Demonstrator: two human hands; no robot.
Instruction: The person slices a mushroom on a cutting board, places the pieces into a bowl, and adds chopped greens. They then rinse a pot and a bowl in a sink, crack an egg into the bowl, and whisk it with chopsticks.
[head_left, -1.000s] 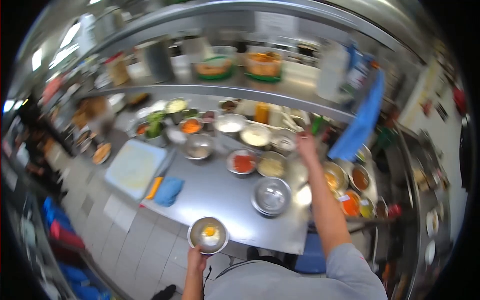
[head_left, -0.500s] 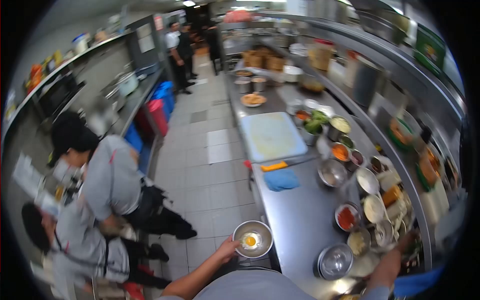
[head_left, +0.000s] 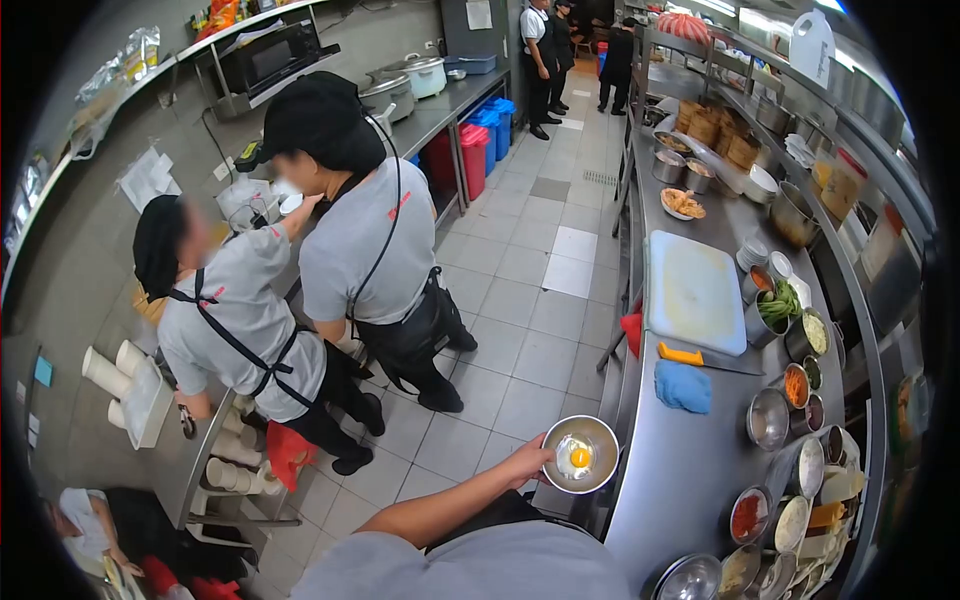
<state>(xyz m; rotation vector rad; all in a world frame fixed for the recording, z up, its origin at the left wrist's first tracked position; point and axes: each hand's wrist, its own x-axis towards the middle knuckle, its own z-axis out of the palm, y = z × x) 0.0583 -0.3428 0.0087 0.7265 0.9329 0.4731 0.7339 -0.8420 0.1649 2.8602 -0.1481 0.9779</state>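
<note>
My left hand (head_left: 530, 461) is closed on the rim of a metal bowl (head_left: 605, 470), held over the floor beside the counter's edge. A raw cracked egg (head_left: 579, 457), its yolk whole and the white around it, lies inside. My right hand is out of view. Nearest the bowl on the steel counter (head_left: 665, 480) are a folded blue cloth (head_left: 684, 386) and a knife with an orange handle (head_left: 680, 353). Behind them lies a white cutting board (head_left: 697, 290).
Along the counter's right side stand several metal bowls of ingredients, among them a red one (head_left: 748, 513) and shredded carrot (head_left: 795, 386). Stacked bowls (head_left: 688, 580) sit at the near edge. Two co-workers (head_left: 370, 230) stand at the left bench; a tiled aisle (head_left: 510, 330) runs between.
The view has swung left, so the counter and bowl appear farther right. My right hand, over the ingredient bowls before, has left the view. The left hand still holds the bowl with the egg.
</note>
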